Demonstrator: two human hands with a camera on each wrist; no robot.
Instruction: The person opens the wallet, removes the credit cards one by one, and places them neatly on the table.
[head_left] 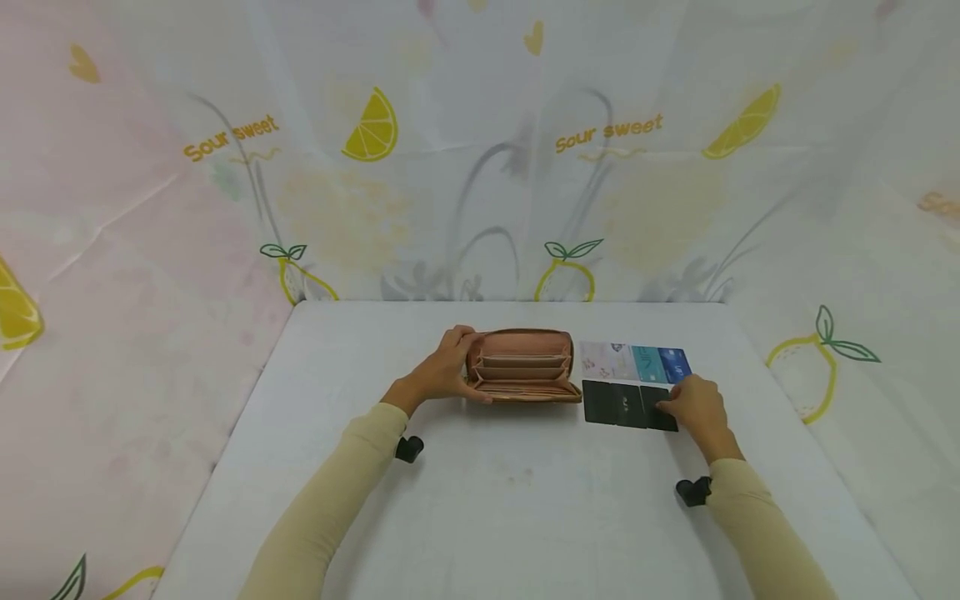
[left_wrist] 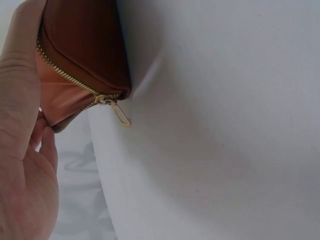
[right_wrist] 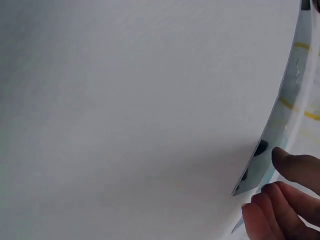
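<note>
A brown zip wallet stands unzipped on the table, its pale pink compartments facing me. My left hand grips its left end, thumb low at the front and fingers behind. The left wrist view shows the gold zip pull hanging from the wallet's corner. To the right lies a row of black cards. My right hand is over the right end of that row, fingertips at the last card. In the right wrist view, a gap shows between thumb and fingers; whether they touch the card is unclear.
Behind the black cards lie a pale patterned card, a teal card and a blue card. The white table ends at a printed lemon cloth at the back.
</note>
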